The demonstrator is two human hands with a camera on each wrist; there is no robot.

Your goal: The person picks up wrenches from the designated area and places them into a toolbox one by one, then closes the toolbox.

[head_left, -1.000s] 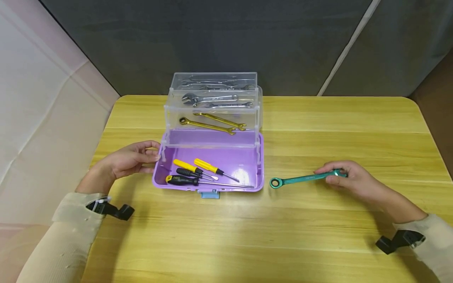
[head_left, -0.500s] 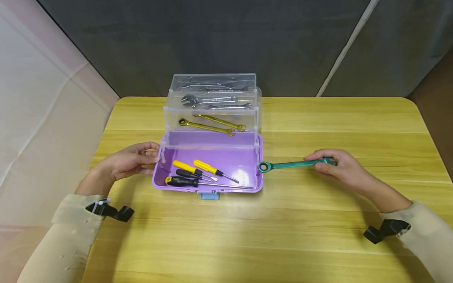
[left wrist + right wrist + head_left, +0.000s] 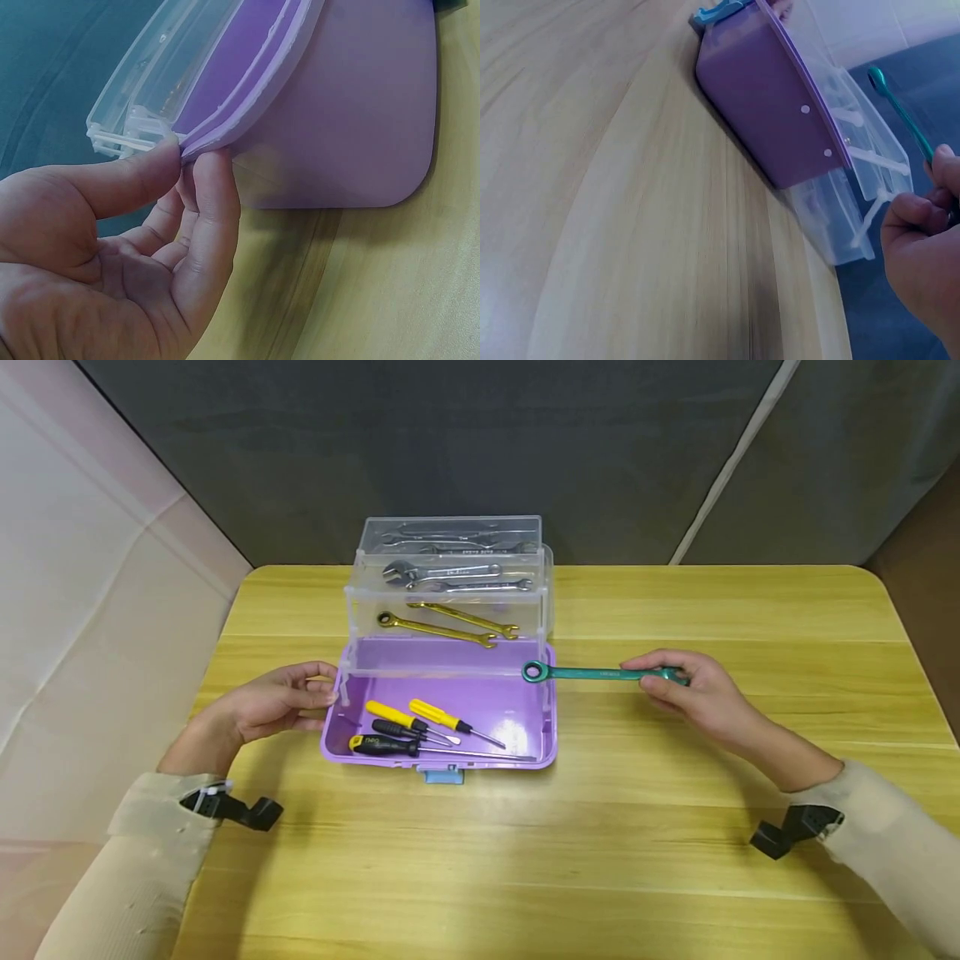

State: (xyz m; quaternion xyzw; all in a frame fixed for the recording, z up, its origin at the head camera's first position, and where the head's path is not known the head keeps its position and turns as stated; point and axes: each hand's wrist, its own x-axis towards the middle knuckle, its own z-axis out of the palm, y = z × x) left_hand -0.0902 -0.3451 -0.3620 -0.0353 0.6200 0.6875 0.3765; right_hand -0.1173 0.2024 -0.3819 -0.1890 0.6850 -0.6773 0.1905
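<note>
My right hand [image 3: 693, 693] grips a green ratcheting wrench [image 3: 600, 674] by its open end. The ring end points left and overlaps the right rim of a purple toolbox [image 3: 442, 656] in the head view; in the right wrist view the wrench [image 3: 904, 112] is raised beside the clear trays. With thumb and index finger my left hand [image 3: 281, 697] pinches the toolbox's left rim; the left wrist view shows the thumb on top of the rim [image 3: 225, 135]. The toolbox stands open, its clear trays [image 3: 450, 556] fanned out toward the back.
Two gold wrenches [image 3: 438, 628] lie in the lowest clear tray. Silver wrenches and an adjustable wrench [image 3: 442, 572] are in the trays above. Several screwdrivers [image 3: 386, 745] lie in the purple base. A blue latch [image 3: 442, 774] hangs at the front, over the wooden table [image 3: 480, 877].
My right hand has carried the green wrench left and toward the back, from beside the toolbox to over its right rim. My left hand has stayed at the left rim.
</note>
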